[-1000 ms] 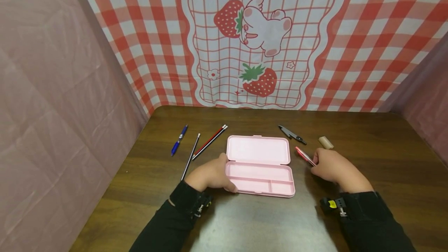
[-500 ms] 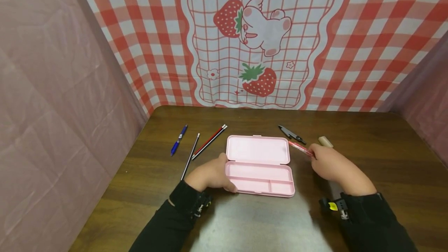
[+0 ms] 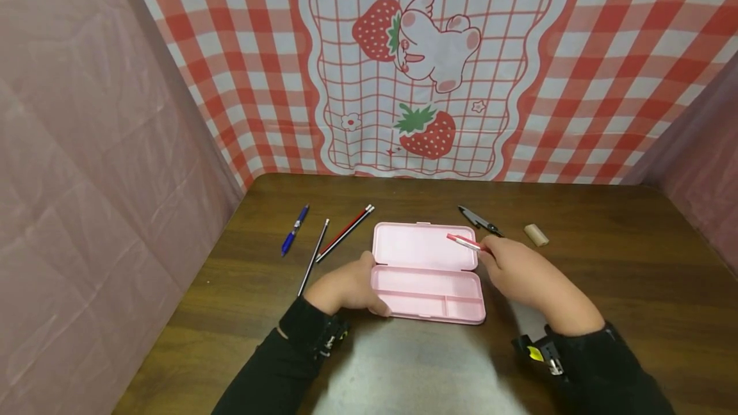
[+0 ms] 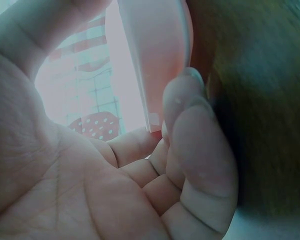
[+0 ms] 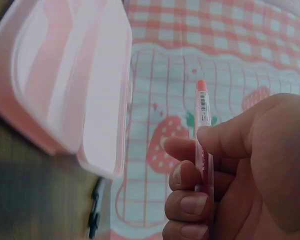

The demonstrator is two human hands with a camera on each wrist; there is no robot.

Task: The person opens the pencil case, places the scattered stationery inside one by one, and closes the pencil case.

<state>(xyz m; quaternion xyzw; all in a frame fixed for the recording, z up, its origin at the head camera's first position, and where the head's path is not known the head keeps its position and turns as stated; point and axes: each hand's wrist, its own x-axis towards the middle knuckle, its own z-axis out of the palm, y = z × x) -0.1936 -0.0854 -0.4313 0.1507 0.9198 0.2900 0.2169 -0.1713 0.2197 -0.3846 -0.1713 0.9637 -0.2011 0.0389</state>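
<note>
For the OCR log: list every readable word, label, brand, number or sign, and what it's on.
"st": sideways on the checked cloth; a following letter, perhaps r, is cut off.
Red pen: barcode and lettering, too small and blurred to read.
Blue pen: pale patch, too small to tell.
</note>
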